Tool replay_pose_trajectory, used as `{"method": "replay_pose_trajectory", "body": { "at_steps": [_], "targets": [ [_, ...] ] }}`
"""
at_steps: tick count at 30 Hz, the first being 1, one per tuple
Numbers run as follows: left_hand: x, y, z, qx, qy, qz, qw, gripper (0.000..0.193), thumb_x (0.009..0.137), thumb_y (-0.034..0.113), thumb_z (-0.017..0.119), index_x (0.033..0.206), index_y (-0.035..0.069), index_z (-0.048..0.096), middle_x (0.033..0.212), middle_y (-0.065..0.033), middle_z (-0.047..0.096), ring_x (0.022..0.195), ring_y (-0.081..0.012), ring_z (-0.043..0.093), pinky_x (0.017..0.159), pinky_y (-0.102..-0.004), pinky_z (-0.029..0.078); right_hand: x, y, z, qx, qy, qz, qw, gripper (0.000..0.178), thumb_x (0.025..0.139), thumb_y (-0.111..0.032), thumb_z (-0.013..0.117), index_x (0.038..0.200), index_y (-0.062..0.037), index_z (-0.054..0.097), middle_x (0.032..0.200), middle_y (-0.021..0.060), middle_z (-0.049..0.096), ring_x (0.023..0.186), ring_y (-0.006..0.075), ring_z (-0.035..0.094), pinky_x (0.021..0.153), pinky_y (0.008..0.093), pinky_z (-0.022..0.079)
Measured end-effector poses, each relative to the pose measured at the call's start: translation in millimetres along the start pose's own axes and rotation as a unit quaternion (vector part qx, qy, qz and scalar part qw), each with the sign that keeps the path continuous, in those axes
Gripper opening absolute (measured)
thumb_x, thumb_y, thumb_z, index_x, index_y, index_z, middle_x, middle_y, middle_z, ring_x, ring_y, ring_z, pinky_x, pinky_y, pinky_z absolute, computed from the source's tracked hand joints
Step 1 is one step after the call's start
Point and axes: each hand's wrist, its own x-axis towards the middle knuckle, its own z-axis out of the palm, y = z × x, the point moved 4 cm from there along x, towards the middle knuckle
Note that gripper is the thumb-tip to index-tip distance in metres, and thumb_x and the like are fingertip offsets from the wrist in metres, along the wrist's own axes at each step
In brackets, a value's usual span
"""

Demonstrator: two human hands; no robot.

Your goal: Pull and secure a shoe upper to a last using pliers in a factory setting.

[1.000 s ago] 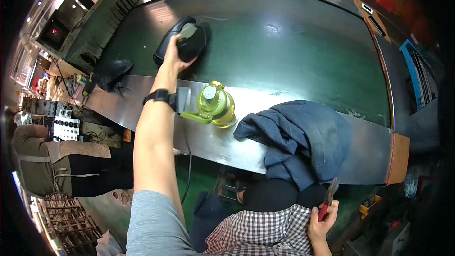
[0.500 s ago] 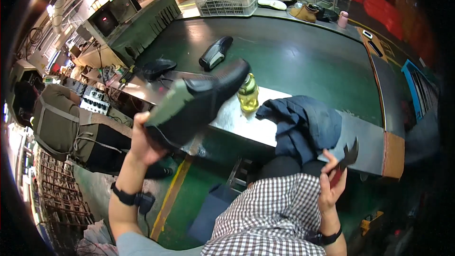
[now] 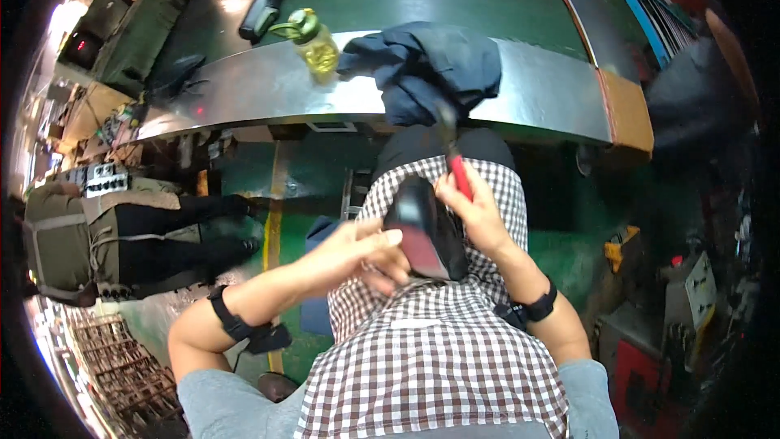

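My left hand [image 3: 361, 254] grips a black shoe [image 3: 426, 228] and holds it against my checked apron, low in front of me. My right hand [image 3: 475, 210] is closed on a red-handled tool [image 3: 453, 154] whose dark head points up, right beside the shoe. Both hands are close together above my lap.
A steel bench edge [image 3: 268, 89] runs across the top with a yellow-green bottle [image 3: 315, 42], a dark blue garment [image 3: 426, 65] and another black shoe [image 3: 262, 10] on the green belt behind. A person in olive clothes [image 3: 97, 232] sits at the left.
My left hand has brought the shoe from beside the bench down to my lap. My right hand with the tool has moved in to the shoe.
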Motion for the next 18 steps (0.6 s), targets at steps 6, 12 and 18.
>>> {"method": "replay_pose_trajectory", "body": {
  "at_steps": [6, 12, 18],
  "targets": [
    [63.0, 7.6, -6.2, 0.405, 0.181, 0.272, 0.854, 0.064, 0.084, 0.023, 0.079, 0.136, 0.000, 0.049, 0.091, -0.0044, 0.056, 0.094, -0.0137, 0.055, 0.081, -0.0295, 0.049, -19.4, -9.2, -42.3, -0.042, 0.144, -0.069, 0.986, 0.018, 0.099, -0.015, 0.063, 0.097, -0.0033, 0.050, 0.094, 0.0036, 0.056, 0.091, 0.0138, 0.057, 0.096, 0.0321, 0.046],
    [96.9, -0.8, -13.0, 0.269, 0.300, 0.265, 0.876, 0.051, 0.079, 0.019, 0.086, 0.111, 0.000, 0.050, 0.090, -0.0048, 0.056, 0.080, -0.0110, 0.056, 0.073, -0.0273, 0.051, -19.2, -7.5, -35.1, -0.271, 0.138, -0.023, 0.952, 0.037, 0.087, -0.027, 0.079, 0.101, 0.0015, 0.060, 0.090, 0.0061, 0.054, 0.080, 0.0147, 0.053, 0.072, 0.0302, 0.045],
    [103.7, -6.7, -40.6, 0.202, 0.212, 0.281, 0.914, 0.034, 0.086, 0.009, 0.077, 0.110, -0.005, 0.059, 0.089, -0.0034, 0.062, 0.079, -0.0071, 0.058, 0.074, -0.0239, 0.051, 1.1, -14.2, -32.4, -0.345, 0.148, 0.006, 0.927, 0.033, 0.083, -0.018, 0.080, 0.099, 0.0014, 0.060, 0.083, 0.0051, 0.055, 0.074, 0.0132, 0.054, 0.065, 0.0295, 0.045]
  ]
}}
